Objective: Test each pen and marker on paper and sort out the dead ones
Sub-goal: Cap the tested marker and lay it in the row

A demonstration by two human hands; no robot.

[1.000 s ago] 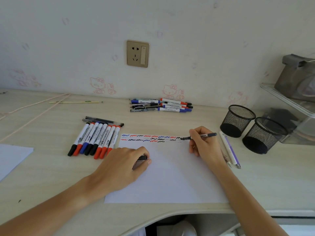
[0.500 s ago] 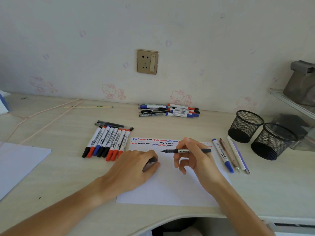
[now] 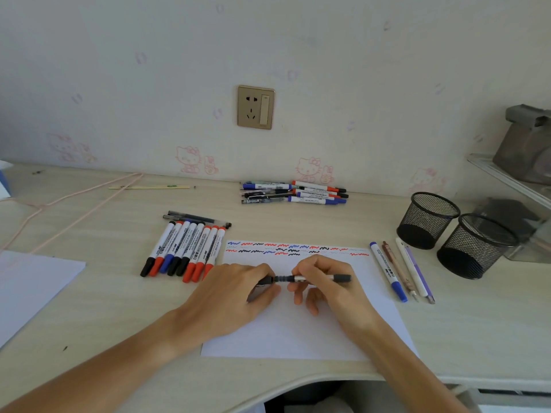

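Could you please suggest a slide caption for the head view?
Left hand slips the cap onto a black pen held by the right hand above the scribbled paper.

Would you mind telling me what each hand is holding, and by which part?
The right hand pinches a black pen around its barrel; the left hand holds the pen's cap at the pen's tip.

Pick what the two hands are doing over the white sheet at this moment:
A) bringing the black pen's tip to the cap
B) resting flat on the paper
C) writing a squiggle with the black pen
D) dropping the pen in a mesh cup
A: the right hand holds the slim black pen level, its tip meeting the dark cap gripped by the left hand, above the white paper sheet.
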